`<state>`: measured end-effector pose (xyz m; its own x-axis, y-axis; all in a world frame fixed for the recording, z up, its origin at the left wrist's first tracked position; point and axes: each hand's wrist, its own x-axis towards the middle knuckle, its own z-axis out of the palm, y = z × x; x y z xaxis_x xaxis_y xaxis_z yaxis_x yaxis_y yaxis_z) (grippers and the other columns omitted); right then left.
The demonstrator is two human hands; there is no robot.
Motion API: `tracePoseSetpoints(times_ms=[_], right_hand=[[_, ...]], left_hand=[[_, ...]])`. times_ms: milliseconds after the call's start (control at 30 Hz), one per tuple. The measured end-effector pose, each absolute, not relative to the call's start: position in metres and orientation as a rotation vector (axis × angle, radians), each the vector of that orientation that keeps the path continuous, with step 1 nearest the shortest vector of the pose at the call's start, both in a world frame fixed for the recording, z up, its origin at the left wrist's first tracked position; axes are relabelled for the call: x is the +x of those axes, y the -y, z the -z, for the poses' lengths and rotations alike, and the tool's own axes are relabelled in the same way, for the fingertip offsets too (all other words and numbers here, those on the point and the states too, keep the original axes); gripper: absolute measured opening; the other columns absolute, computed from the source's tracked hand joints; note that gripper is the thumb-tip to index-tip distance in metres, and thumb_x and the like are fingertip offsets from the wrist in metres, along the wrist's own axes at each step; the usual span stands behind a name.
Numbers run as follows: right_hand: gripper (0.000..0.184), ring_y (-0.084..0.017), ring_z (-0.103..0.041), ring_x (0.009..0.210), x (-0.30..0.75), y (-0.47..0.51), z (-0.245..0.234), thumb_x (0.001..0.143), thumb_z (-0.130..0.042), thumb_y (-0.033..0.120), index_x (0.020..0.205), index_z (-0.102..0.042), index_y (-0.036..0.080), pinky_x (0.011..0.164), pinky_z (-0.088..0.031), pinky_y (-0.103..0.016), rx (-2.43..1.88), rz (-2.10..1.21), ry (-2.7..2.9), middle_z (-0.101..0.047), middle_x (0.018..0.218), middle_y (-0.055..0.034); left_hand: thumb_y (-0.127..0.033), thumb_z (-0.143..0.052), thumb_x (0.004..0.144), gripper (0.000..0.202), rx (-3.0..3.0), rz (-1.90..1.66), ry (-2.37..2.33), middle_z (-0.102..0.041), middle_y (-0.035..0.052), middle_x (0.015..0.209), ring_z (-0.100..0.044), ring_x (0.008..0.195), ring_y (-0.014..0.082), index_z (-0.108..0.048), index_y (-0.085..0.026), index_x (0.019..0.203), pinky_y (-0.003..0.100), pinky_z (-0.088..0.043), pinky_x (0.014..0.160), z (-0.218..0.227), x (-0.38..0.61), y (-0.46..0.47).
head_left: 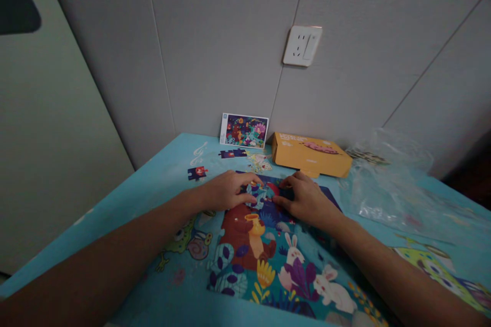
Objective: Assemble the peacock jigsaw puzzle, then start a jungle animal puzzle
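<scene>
A colourful jigsaw puzzle (245,245) with a bear, rabbits and plants lies on the blue table, largely joined up in its near part. Over its far part, my left hand (230,190) has thumb and fingertips bent around a light-blue jigsaw piece (258,193). Opposite it, my right hand (309,200) curls its thumb and fingers at a dark piece with red on it (273,189). The two sets of fingertips are close together but apart. My right hand and forearm cover some of the puzzle's right side.
Loose jigsaw pieces (197,173) lie to the left, with more dark pieces (232,153) farther back. A picture card (244,131) leans on the wall beside an orange box (310,156). Clear plastic bags (383,189) are on the right. A socket (303,46) is on the wall.
</scene>
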<state>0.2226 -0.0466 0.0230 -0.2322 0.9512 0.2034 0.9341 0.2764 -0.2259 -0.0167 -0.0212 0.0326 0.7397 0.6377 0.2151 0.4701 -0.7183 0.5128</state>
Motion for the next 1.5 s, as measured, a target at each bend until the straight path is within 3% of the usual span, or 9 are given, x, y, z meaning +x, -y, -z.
tracePoseSetpoints(times_ms=[100, 267, 533, 700, 833, 933, 1100, 1300, 1500], right_hand=[[0.027, -0.027, -0.060, 0.088, 0.221, 0.046, -0.024, 0.074, -0.070, 0.033, 0.091, -0.060, 0.015, 0.076, -0.045, -0.039, -1.689, -0.185, 2.197, -0.062, 0.094, -0.0123], [0.021, -0.018, -0.060, 0.062, 0.213, 0.052, -0.028, 0.082, -0.056, 0.022, 0.102, -0.050, 0.019, 0.060, -0.043, -0.030, -1.455, -0.460, 2.068, -0.064, 0.073, -0.0005], [0.026, -0.020, -0.061, 0.083, 0.212, 0.056, -0.034, 0.091, -0.051, 0.021, 0.114, -0.064, 0.020, 0.074, -0.047, -0.032, -1.098, -0.077, 2.052, -0.068, 0.091, -0.0066], [0.036, -0.018, -0.062, 0.073, 0.207, 0.063, -0.035, 0.090, -0.058, 0.028, 0.125, -0.060, 0.023, 0.073, -0.049, -0.033, -1.028, -0.236, 2.102, -0.067, 0.078, -0.0020], [0.044, -0.020, -0.065, 0.086, 0.203, 0.067, -0.038, 0.092, -0.055, 0.031, 0.135, -0.051, 0.022, 0.082, -0.051, -0.036, -1.099, -0.348, 2.108, -0.072, 0.093, -0.0063], [0.032, -0.022, -0.064, 0.097, 0.202, 0.065, -0.038, 0.090, -0.058, 0.032, 0.121, -0.064, 0.022, 0.087, -0.049, -0.039, -0.981, -0.350, 2.403, -0.070, 0.106, -0.0098], [0.023, -0.023, -0.059, 0.111, 0.202, 0.062, -0.032, 0.089, -0.060, 0.027, 0.109, -0.070, 0.021, 0.095, -0.045, -0.040, -0.887, -0.304, 2.575, -0.065, 0.120, -0.0091], [0.019, -0.022, -0.061, 0.104, 0.202, 0.061, -0.032, 0.089, -0.060, 0.025, 0.104, -0.071, 0.020, 0.092, -0.047, -0.040, -0.928, -0.269, 2.567, -0.069, 0.113, -0.0075], [0.018, -0.020, -0.063, 0.096, 0.201, 0.061, -0.034, 0.090, -0.057, 0.021, 0.100, -0.071, 0.019, 0.088, -0.048, -0.040, -0.898, -0.263, 2.564, -0.071, 0.104, -0.0071]], left_hand=[[-0.035, -0.057, 0.089, 0.041, 2.603, -0.545, -0.840, -0.063, 0.0106, 0.118, -0.059, 0.107, 0.0236, -0.056, -0.019, 0.126, 0.035, -0.044, 0.093, -0.029, -0.019, 0.017], [-0.043, -0.058, 0.087, 0.051, 2.661, -0.563, -1.030, -0.058, 0.0127, 0.118, -0.057, 0.110, 0.0257, -0.052, -0.016, 0.131, 0.038, -0.044, 0.095, -0.027, -0.025, 0.012], [-0.041, -0.069, 0.080, 0.052, 2.569, -0.614, -0.954, -0.064, 0.0102, 0.111, -0.060, 0.104, 0.0251, -0.057, -0.016, 0.124, 0.038, -0.045, 0.092, -0.026, -0.020, 0.014], [-0.032, -0.059, 0.085, 0.037, 2.210, -0.791, -0.827, -0.064, 0.0028, 0.093, -0.058, 0.066, 0.0107, -0.057, -0.017, 0.119, 0.024, -0.047, 0.062, -0.033, -0.012, 0.024], [-0.025, -0.059, 0.080, 0.023, 2.035, -1.009, -1.039, -0.059, 0.0004, 0.083, -0.048, 0.053, 0.0062, -0.060, -0.015, 0.100, 0.020, -0.040, 0.051, -0.042, -0.019, 0.014], [-0.024, -0.058, 0.077, 0.018, 1.903, -1.182, -1.347, -0.055, -0.0027, 0.067, -0.051, 0.056, 0.0097, -0.054, -0.016, 0.093, 0.020, -0.040, 0.052, -0.045, -0.033, -0.004], [-0.024, -0.058, 0.076, 0.020, 1.889, -0.959, -1.608, -0.058, -0.0038, 0.062, -0.046, 0.047, 0.0096, -0.052, -0.018, 0.094, 0.021, -0.033, 0.047, -0.040, -0.048, -0.019], [-0.025, -0.059, 0.076, 0.017, 2.030, -0.862, -1.550, -0.060, -0.0027, 0.060, -0.055, 0.056, 0.0136, -0.052, -0.018, 0.089, 0.023, -0.036, 0.052, -0.038, -0.044, -0.016], [-0.030, -0.057, 0.078, 0.015, 1.840, -0.597, -1.599, -0.067, 0.0010, 0.061, -0.038, 0.033, 0.0078, -0.048, -0.019, 0.077, 0.022, -0.026, 0.039, -0.052, -0.045, -0.007]])
